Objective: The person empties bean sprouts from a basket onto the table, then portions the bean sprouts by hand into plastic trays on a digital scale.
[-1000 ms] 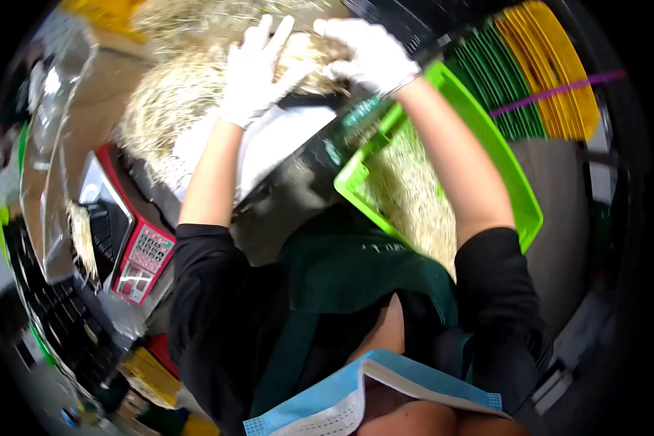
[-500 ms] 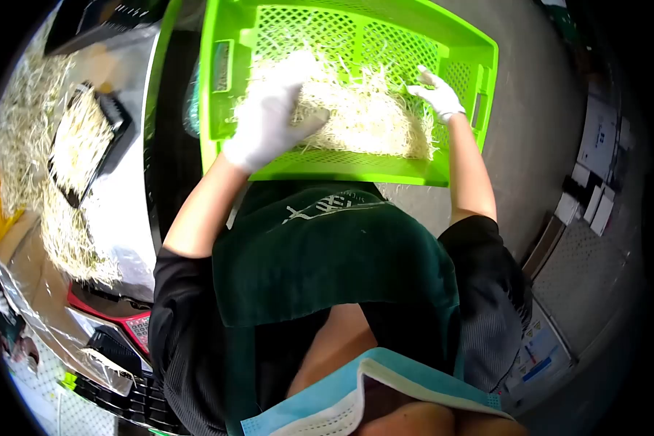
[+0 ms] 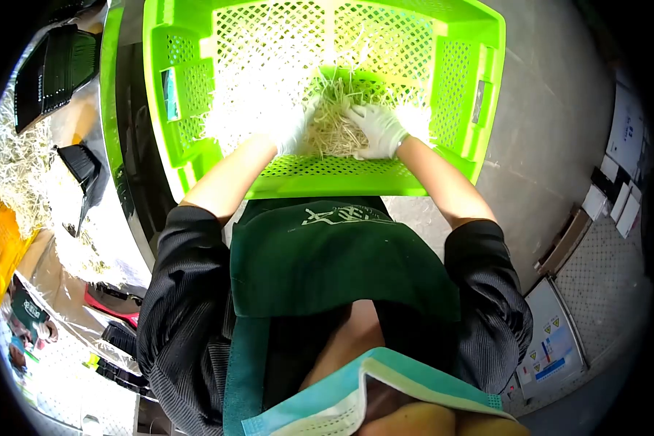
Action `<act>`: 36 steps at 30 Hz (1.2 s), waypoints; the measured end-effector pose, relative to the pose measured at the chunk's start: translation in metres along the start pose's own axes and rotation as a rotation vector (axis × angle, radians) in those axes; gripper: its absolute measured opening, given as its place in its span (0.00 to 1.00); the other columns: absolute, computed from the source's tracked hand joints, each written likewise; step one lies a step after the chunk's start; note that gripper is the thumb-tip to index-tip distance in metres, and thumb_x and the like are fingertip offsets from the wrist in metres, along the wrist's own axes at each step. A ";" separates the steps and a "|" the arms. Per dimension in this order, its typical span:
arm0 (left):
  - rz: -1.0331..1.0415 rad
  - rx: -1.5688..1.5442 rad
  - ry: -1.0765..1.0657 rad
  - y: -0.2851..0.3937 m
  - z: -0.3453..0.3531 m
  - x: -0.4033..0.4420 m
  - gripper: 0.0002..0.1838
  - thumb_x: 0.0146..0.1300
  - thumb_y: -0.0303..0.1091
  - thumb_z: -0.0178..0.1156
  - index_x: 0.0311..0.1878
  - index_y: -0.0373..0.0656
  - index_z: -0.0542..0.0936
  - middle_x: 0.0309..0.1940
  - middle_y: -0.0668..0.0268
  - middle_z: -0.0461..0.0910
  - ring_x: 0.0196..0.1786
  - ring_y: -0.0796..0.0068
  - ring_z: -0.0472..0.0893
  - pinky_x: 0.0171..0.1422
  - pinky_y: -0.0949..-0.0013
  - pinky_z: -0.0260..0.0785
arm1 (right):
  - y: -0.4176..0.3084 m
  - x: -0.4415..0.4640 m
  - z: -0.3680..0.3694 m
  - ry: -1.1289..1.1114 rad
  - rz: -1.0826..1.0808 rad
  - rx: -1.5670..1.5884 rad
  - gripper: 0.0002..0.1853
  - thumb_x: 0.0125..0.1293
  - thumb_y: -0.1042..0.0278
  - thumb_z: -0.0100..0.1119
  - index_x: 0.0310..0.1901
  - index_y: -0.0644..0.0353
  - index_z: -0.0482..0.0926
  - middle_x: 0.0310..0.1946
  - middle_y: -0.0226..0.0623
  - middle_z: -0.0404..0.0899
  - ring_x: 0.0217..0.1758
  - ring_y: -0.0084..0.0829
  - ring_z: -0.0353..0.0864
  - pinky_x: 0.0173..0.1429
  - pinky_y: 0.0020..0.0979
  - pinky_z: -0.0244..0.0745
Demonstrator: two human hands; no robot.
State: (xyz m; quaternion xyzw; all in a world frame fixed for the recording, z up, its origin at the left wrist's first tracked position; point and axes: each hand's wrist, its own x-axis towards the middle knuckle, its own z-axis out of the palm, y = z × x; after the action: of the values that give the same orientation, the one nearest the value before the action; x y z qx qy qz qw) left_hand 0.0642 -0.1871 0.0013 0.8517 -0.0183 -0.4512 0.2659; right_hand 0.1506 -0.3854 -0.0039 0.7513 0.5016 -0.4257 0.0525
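Observation:
A bright green plastic crate (image 3: 320, 168) with lattice walls lies in front of me. Inside it, a clump of thin, pale, straw-like strands (image 3: 333, 127) is held between my two white-gloved hands. My left hand (image 3: 294, 131) presses against the clump's left side, its fingertips partly lost in glare and strands. On the opposite side, my right hand (image 3: 378, 131) curves its fingers around the strands. Strong light washes out the crate's left half, so the strands there are hard to make out.
Left of the crate, a metal-topped table (image 3: 112, 211) carries black trays (image 3: 54, 73) and loose pale strands (image 3: 22, 160). A yellow crate (image 3: 0, 247) stands at the far left, near another person (image 3: 29, 312). White boxes (image 3: 625, 131) line the right side.
My hands have come together from opposite sides of the crate and now enclose a clump of strands. The right hand moved left; the crate sits further left in view.

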 end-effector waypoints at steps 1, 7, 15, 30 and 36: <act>0.009 0.059 0.065 0.001 0.004 0.000 0.59 0.46 0.47 0.71 0.73 0.38 0.42 0.69 0.45 0.54 0.72 0.50 0.54 0.74 0.56 0.48 | -0.001 -0.007 -0.001 -0.002 -0.029 -0.082 0.60 0.42 0.47 0.72 0.71 0.59 0.44 0.64 0.42 0.61 0.66 0.43 0.63 0.65 0.49 0.60; 0.069 0.418 0.487 -0.026 0.070 0.011 0.52 0.48 0.42 0.67 0.72 0.38 0.48 0.68 0.44 0.56 0.72 0.52 0.55 0.74 0.50 0.48 | 0.001 0.001 0.013 0.049 -0.075 -0.359 0.61 0.44 0.48 0.70 0.72 0.57 0.37 0.71 0.44 0.49 0.72 0.47 0.54 0.65 0.56 0.59; 0.018 -0.281 0.621 -0.017 0.035 -0.001 0.26 0.67 0.42 0.47 0.66 0.43 0.64 0.64 0.52 0.63 0.65 0.54 0.62 0.71 0.55 0.50 | 0.025 0.011 0.004 0.042 0.001 -0.245 0.57 0.42 0.39 0.66 0.71 0.57 0.50 0.72 0.51 0.42 0.73 0.50 0.50 0.70 0.46 0.56; -0.198 -0.123 0.719 -0.018 0.024 0.000 0.25 0.65 0.51 0.47 0.58 0.46 0.74 0.52 0.54 0.76 0.54 0.54 0.74 0.62 0.55 0.61 | 0.003 0.025 0.029 0.101 0.239 -0.295 0.51 0.52 0.51 0.64 0.72 0.55 0.44 0.69 0.44 0.55 0.64 0.46 0.64 0.66 0.36 0.65; -0.158 0.154 0.440 -0.015 0.006 -0.012 0.21 0.62 0.46 0.51 0.53 0.45 0.76 0.45 0.54 0.79 0.49 0.54 0.76 0.59 0.52 0.63 | 0.024 0.013 -0.017 0.119 0.220 0.155 0.42 0.50 0.66 0.61 0.68 0.56 0.55 0.63 0.51 0.63 0.59 0.47 0.69 0.62 0.33 0.68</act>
State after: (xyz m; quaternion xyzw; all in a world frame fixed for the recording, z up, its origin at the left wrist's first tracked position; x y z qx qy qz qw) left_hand 0.0497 -0.1737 0.0009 0.9459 0.0723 -0.2717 0.1618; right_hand 0.1815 -0.3786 -0.0105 0.8273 0.3843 -0.4096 0.0109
